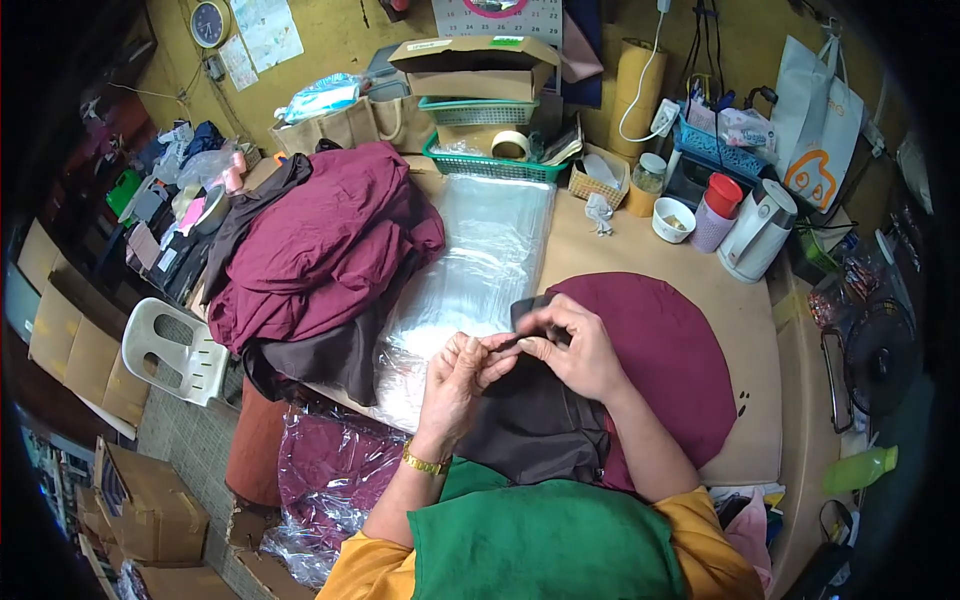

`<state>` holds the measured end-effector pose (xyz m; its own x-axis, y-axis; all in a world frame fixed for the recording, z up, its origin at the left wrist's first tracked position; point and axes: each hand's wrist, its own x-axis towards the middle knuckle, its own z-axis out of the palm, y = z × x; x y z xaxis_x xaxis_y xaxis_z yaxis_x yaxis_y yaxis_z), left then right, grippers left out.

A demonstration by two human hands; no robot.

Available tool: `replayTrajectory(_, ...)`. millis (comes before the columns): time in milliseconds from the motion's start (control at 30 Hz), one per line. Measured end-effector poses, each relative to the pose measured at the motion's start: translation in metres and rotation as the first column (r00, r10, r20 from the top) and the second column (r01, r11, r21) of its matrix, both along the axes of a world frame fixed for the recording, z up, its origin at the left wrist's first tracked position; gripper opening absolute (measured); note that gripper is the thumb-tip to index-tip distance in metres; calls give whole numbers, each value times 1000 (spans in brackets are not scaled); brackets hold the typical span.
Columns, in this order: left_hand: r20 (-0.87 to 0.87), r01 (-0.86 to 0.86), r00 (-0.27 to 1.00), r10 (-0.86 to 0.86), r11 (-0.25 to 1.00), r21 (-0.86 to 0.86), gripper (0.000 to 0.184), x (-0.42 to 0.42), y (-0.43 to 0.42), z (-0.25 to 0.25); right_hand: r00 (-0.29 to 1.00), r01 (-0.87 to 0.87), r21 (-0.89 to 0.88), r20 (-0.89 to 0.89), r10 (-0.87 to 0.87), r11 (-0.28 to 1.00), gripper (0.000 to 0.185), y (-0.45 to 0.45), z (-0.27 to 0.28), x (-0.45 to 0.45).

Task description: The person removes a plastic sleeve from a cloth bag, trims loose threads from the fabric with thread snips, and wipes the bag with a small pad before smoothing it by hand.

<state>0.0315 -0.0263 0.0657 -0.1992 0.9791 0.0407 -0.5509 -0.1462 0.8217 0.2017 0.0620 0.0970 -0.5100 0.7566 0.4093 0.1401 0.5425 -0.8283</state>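
My left hand [462, 378] is closed, thumb and fingers pinching a narrow dark edge of cloth. Close against it, my right hand [582, 352] pinches the same edge; its upper fingers are slightly blurred. Both hands hold a dark brown cloth [530, 425], which hangs down toward the green apron [545, 545] on my lap. A rounded maroon cloth [655, 365] lies flat on the table under and beside my right forearm. Whether it is joined to the dark cloth I cannot tell. Just beyond my left hand lies a stack of clear plastic bags [480, 250].
Maroon and dark brown garments [320, 235] are heaped at the left of the table [590, 240]. Green baskets [495, 165] stand at the back, a kettle [758, 230], a red-lidded tumbler [715, 215] and a white bowl [673, 220] at the back right. A white plastic chair [180, 350] stands left.
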Motion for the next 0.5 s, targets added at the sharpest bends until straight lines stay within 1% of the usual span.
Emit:
replayTrajectory(67, 63, -87, 994, 84, 995, 45, 34, -12, 2, -12, 999, 31, -42, -11, -32, 999, 16, 4, -15, -3)
replayTrajectory(100, -53, -166, 984, 168, 985, 40, 41, -23, 4, -14, 999, 34, -42, -13, -35, 999, 16, 4, -16, -4)
replayTrajectory(133, -98, -286, 952, 288, 958, 37, 33, -28, 5, -15, 998, 60, -6, -16, -60, 998, 16, 2, -16, -5)
replayTrajectory(167, -245, -290, 923, 296, 955, 64, 26, -33, 2, -13, 996, 85, 30, -20, -84, 996, 15, 1, -17, -7)
replayTrajectory(200, -385, -291, 872, 303, 952, 92, 22, -36, -1, -9, 996, 83, 28, -22, -82, 996, 15, 0, -16, -8)
replayTrajectory(233, -386, -295, 870, 306, 951, 91, 22, -34, -2, -4, 996, 91, 65, -14, -91, 994, 15, -2, -14, -9)
replayTrajectory(267, -603, -258, 744, 289, 956, 140, 23, -31, -2, 4, 995, 98, 102, -7, -98, 990, 15, -3, -13, -10)
replayTrajectory(300, -779, -211, 567, 267, 961, 177, 29, -28, -1, 13, 996, 94, 101, -8, -94, 990, 15, -5, -13, -11)
replayTrajectory(333, -779, -214, 566, 270, 961, 177, 29, -25, -1, 20, 996, 83, 142, 12, -85, 986, 15, -7, -13, -11)
replayTrajectory(367, -794, -179, 576, 193, 978, 108, 28, -23, 1, 27, 996, 71, 182, 32, -78, 981, 15, -9, -13, -11)
replayTrajectory(400, -803, -143, 585, 114, 989, 36, 28, -22, 2, 30, 996, 71, 180, 32, -78, 981, 15, -11, -11, -11)
replayTrajectory(433, -789, -125, 609, 80, 992, 3, 18, -25, 6, 23, 994, 79, 241, 54, -95, 967, 14, -14, -8, -11)
replayTrajectory(467, -789, -122, 610, 77, 993, 3, 18, -25, 6, 22, 991, 86, 303, 76, -114, 949, 13, -16, -5, -10)
replayTrajectory(500, -675, -90, 738, 15, 993, -76, 16, -25, 7, 22, 990, 90, 303, 76, -118, 949, 13, -17, -4, -9)
